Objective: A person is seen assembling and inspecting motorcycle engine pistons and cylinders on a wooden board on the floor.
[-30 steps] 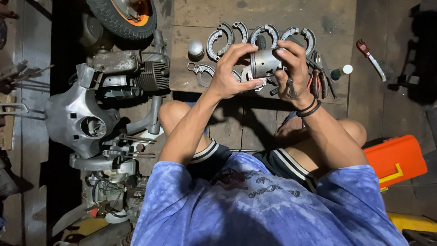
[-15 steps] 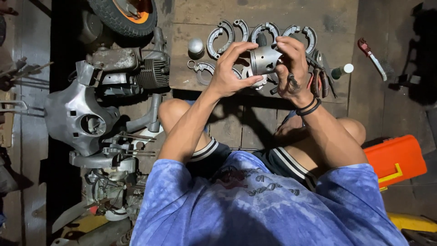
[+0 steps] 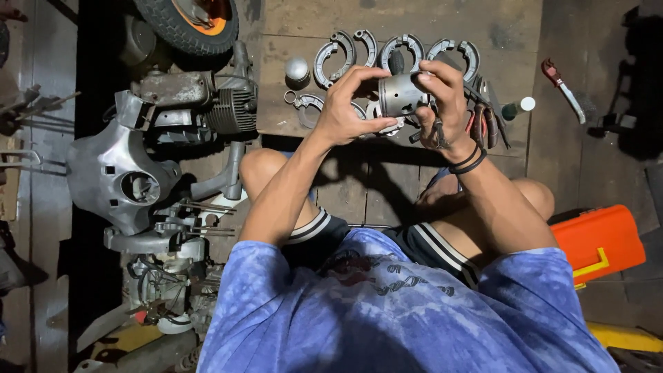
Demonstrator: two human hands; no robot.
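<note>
I sit on a wooden floor and hold a grey metal piston up in front of me with both hands. My left hand grips its left side with thumb below and fingers curled over the top. My right hand clasps the right side; black bands circle that wrist. Behind the piston, several curved brake shoes lie in pairs on the boards, next to a small round metal cap.
A dismantled scooter engine, a grey headset cover and a tyre lie at the left. Pliers and a red-handled tool rest at the right, with an orange toolbox by my right knee.
Both hands have kept hold of the piston and turned it slightly; the fingers of my left hand have shifted over its top. The view has barely moved.
</note>
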